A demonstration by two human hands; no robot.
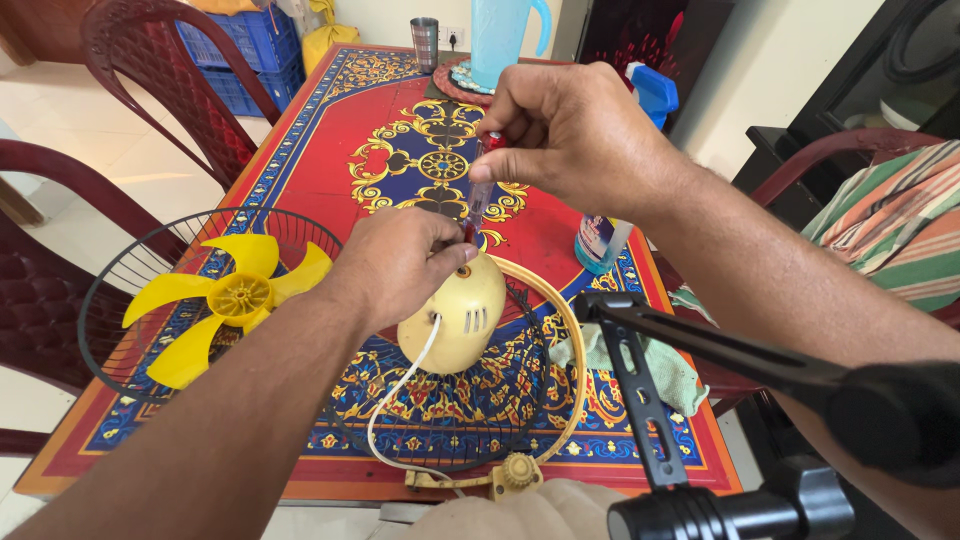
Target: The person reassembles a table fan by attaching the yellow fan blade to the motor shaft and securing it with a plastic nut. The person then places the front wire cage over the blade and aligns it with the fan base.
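Head view looks down at a red patterned table (330, 150). Left hand (400, 265) is curled tight on top of the cream fan motor (465, 315), hiding where the screwdriver (480, 190) tip goes in. Right hand (570, 135) pinches the screwdriver's red handle, covering most of it. Behind the right arm stands a white bottle (600, 243) with a blue label, half hidden. Yellow fan blades (225, 300) lie in a black wire cage (130, 270) beside the motor.
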